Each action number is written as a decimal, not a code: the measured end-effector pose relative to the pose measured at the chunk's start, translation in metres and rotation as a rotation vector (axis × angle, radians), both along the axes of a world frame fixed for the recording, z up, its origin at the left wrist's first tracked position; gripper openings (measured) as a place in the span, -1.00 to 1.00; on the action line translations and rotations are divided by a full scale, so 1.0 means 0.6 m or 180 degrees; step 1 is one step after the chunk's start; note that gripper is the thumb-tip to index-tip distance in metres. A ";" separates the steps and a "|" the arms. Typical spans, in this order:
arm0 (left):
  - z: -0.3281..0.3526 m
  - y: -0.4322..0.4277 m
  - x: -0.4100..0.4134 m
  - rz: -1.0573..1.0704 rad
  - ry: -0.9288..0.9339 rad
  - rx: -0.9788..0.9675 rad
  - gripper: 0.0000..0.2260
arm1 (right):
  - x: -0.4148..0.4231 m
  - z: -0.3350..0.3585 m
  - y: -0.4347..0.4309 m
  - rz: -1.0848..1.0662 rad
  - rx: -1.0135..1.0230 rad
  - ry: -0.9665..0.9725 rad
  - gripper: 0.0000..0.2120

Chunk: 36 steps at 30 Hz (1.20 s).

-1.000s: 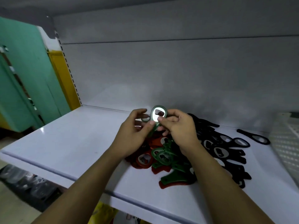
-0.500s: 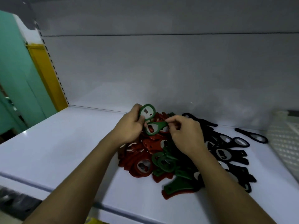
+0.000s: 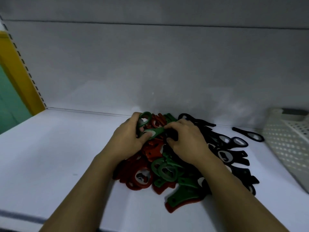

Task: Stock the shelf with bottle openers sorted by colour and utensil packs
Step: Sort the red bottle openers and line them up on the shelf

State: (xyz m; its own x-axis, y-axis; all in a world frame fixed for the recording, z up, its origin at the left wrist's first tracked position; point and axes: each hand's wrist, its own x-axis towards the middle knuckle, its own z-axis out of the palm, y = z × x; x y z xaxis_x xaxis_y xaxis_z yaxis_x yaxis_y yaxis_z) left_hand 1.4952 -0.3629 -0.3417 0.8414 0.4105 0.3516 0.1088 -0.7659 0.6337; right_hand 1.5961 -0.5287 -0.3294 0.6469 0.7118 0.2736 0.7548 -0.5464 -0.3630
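A mixed pile of red and green bottle openers (image 3: 160,169) lies in the middle of the white shelf (image 3: 58,156), with black openers (image 3: 225,153) spread to its right. My left hand (image 3: 128,139) grips a green opener (image 3: 145,118) that stands up above the fingers. A second green opener (image 3: 154,131) lies between both hands; my right hand (image 3: 187,139) pinches its handle end and the left thumb touches its head. Both hands sit low on the pile's far side.
A white perforated basket (image 3: 287,144) stands at the right end of the shelf. One black opener (image 3: 249,134) lies apart near it. The grey back panel (image 3: 150,64) rises close behind the pile. A yellow upright (image 3: 18,77) bounds the left.
Both hands have come down from above the pile onto it. The left hand kept its green opener; the right hand brought a second green opener across to the left hand.
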 end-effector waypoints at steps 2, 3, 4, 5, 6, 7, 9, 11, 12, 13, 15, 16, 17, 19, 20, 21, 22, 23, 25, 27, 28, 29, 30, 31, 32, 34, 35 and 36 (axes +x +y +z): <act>-0.006 -0.001 -0.009 -0.0030 -0.0094 -0.0147 -0.69 | -0.003 -0.002 0.002 0.0037 0.0020 -0.0035 -0.62; -0.009 -0.003 -0.012 -0.0044 -0.0162 -0.0234 -0.74 | -0.005 -0.002 0.003 0.0080 0.0036 -0.0035 -0.60; -0.011 -0.004 -0.015 -0.0048 -0.0222 -0.0290 -0.80 | -0.008 -0.002 0.003 0.0135 0.0039 -0.0037 -0.58; -0.011 -0.007 -0.018 -0.0048 -0.0286 -0.0326 -0.84 | -0.011 -0.002 0.004 0.0187 0.0026 -0.0057 -0.56; -0.010 -0.010 -0.020 -0.0044 -0.0359 -0.0356 -0.82 | -0.014 -0.002 0.006 0.0228 0.0011 -0.0094 -0.55; -0.009 -0.014 -0.021 -0.0045 -0.0436 -0.0389 -0.79 | -0.018 -0.003 0.007 0.0267 0.0023 -0.0132 -0.56; -0.006 -0.019 -0.023 -0.0024 -0.0554 -0.0454 -0.77 | -0.023 -0.001 0.008 0.0396 0.0180 -0.0103 -0.62; -0.004 -0.020 -0.026 0.0042 -0.0628 -0.0511 -0.78 | -0.026 0.005 0.004 0.0637 0.0330 0.0139 -0.72; -0.003 -0.020 -0.026 0.0065 -0.0641 -0.0537 -0.78 | -0.026 0.007 0.001 0.0793 0.0284 0.0268 -0.75; -0.003 -0.019 -0.026 0.0072 -0.0642 -0.0547 -0.79 | -0.027 0.010 -0.001 0.0954 0.0133 0.0353 -0.73; -0.004 -0.019 -0.027 0.0047 -0.0588 -0.0496 -0.80 | -0.030 0.013 -0.003 0.1177 -0.0263 0.0422 -0.59; -0.004 -0.018 -0.028 0.0028 -0.0539 -0.0457 -0.81 | -0.032 0.012 -0.001 0.1200 -0.0369 0.0410 -0.54; -0.005 -0.016 -0.028 0.0010 -0.0497 -0.0401 -0.82 | -0.033 0.011 0.002 0.1178 -0.0389 0.0361 -0.52; -0.008 -0.013 -0.026 0.0026 -0.0446 -0.0280 -0.81 | -0.036 0.009 0.006 0.1109 -0.0324 0.0193 -0.57; -0.009 -0.012 -0.025 0.0062 -0.0429 -0.0190 -0.81 | -0.037 0.009 0.006 0.1105 -0.0313 0.0038 -0.61; -0.011 -0.011 -0.024 0.0116 -0.0412 -0.0062 -0.82 | -0.038 0.009 0.007 0.1113 -0.0318 -0.0140 -0.65; -0.011 -0.011 -0.024 0.0179 -0.0379 0.0055 -0.82 | -0.039 0.010 0.006 0.1111 -0.0312 -0.0298 -0.68; -0.012 -0.009 -0.025 0.0235 -0.0327 0.0096 -0.83 | -0.039 0.012 0.006 0.1074 -0.0256 -0.0403 -0.71; -0.010 -0.006 -0.025 0.0280 -0.0205 -0.0060 -0.88 | -0.039 0.016 0.003 0.0859 0.0022 -0.0446 -0.76; -0.010 -0.007 -0.027 0.0270 -0.0117 -0.0237 -0.87 | -0.036 0.023 0.000 0.0523 0.0612 -0.0102 -0.84; -0.011 -0.009 -0.029 0.0228 -0.0095 -0.0230 -0.83 | -0.033 0.025 -0.003 0.0329 0.1020 0.0187 -0.90; -0.014 -0.008 -0.028 0.0180 -0.0100 -0.0165 -0.80 | -0.030 0.027 -0.004 0.0149 0.1474 0.0491 -0.92; -0.015 -0.009 -0.026 0.0149 -0.0155 -0.0051 -0.78 | -0.026 0.027 -0.005 0.0008 0.1955 0.0784 -0.90; -0.016 -0.007 -0.024 0.0141 -0.0204 0.0029 -0.76 | -0.021 0.027 -0.005 -0.0085 0.2397 0.1107 -0.88; -0.014 -0.008 -0.025 0.0103 -0.0248 0.0027 -0.71 | -0.021 0.030 -0.005 -0.0117 0.2770 0.1513 -0.89; -0.011 -0.012 -0.025 -0.0062 -0.0327 -0.0279 -0.56 | -0.029 0.036 -0.001 0.0056 0.3259 0.2537 -0.93; -0.006 -0.018 -0.026 -0.0178 -0.0335 -0.0510 -0.54 | -0.035 0.037 0.001 0.0199 0.3315 0.3005 -0.95; -0.001 -0.024 -0.027 -0.0242 -0.0325 -0.0747 -0.57 | -0.040 0.035 0.003 0.0340 0.3223 0.3280 -0.95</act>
